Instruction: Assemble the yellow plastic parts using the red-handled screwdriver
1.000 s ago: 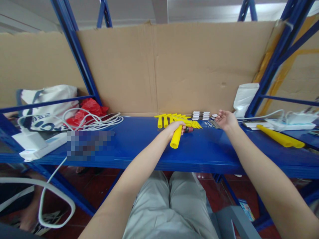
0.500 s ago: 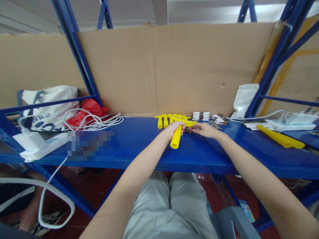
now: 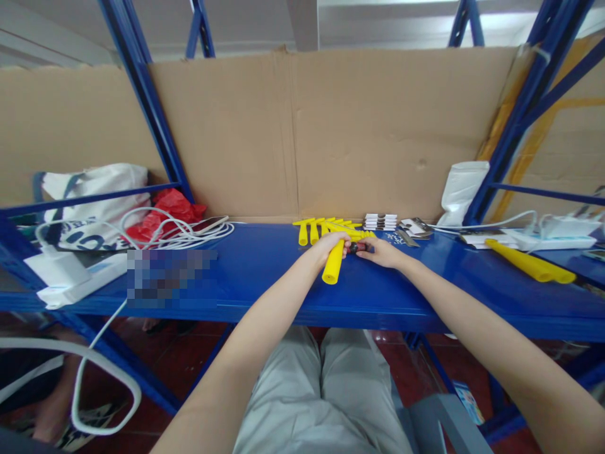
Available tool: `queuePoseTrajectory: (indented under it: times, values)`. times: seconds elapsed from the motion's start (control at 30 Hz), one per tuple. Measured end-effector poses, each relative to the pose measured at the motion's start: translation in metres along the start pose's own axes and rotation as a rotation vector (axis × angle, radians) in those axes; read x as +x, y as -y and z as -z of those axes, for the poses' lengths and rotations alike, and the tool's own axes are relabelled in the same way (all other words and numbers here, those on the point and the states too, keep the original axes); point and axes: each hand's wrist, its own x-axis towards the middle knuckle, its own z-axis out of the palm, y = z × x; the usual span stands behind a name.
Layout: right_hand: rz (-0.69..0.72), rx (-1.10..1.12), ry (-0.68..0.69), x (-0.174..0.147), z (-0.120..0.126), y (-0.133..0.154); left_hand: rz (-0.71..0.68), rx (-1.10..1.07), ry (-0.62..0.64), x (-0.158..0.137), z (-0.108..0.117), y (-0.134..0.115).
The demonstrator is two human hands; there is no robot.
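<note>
My left hand (image 3: 336, 241) is closed around a yellow tapered tube (image 3: 333, 265), its round end pointing toward me. At its right, my right hand (image 3: 382, 252) is closed on a red-and-black hand tool (image 3: 358, 247) that looks like a screwdriver. The tool's black part lies against the fingers of my left hand, and its tip is hidden. Just behind both hands, several more yellow tubes (image 3: 303, 233) lie in a row on the blue tabletop (image 3: 265, 271). Small pale pieces (image 3: 393, 238) are scattered beyond my right hand, beside a flat metal strip (image 3: 407, 238).
Small white boxes (image 3: 380, 222) are stacked by the cardboard wall (image 3: 368, 139). Two yellow tubes (image 3: 532, 261) lie at the right near a white power strip (image 3: 553, 241). White cables (image 3: 198, 234), a red bag (image 3: 174, 211) and a cloth bag (image 3: 101, 202) crowd the left.
My right hand has shifted slightly left and its fingers have changed their hold on the red-and-black tool. The left hand and its yellow tube are almost unmoved.
</note>
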Motion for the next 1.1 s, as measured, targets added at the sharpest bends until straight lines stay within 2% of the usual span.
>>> queuePoseTrajectory:
  times: [0.17,0.37,0.47,0.6,0.67,0.83,0.9,1.1]
  values:
    - [0.009,-0.062,0.003,-0.001,0.002,0.002,-0.005,0.012,-0.012,0.000,0.000,0.001]
    - [0.041,-0.028,0.044,-0.005,0.016,0.006,-0.006,-0.039,-0.005,0.003,0.000,0.002]
    - [-0.013,0.081,0.027,-0.007,0.027,0.007,-0.013,-0.031,-0.007,0.004,0.001,0.003]
    - [-0.149,0.345,-0.029,-0.010,0.039,0.011,-0.026,-0.013,-0.013,0.006,0.003,0.003]
    - [-0.224,0.436,-0.119,-0.011,0.045,0.015,-0.045,-0.023,-0.010,0.007,0.004,0.004]
    - [-0.288,0.567,-0.550,-0.011,0.054,0.026,-0.070,-0.045,-0.020,0.008,0.004,0.005]
    - [-0.318,0.644,-0.682,-0.011,0.057,0.028,-0.068,-0.039,-0.029,0.007,0.004,0.005]
    - [-0.401,0.712,-0.925,-0.010,0.064,0.020,-0.038,0.002,-0.042,0.008,0.004,0.005]
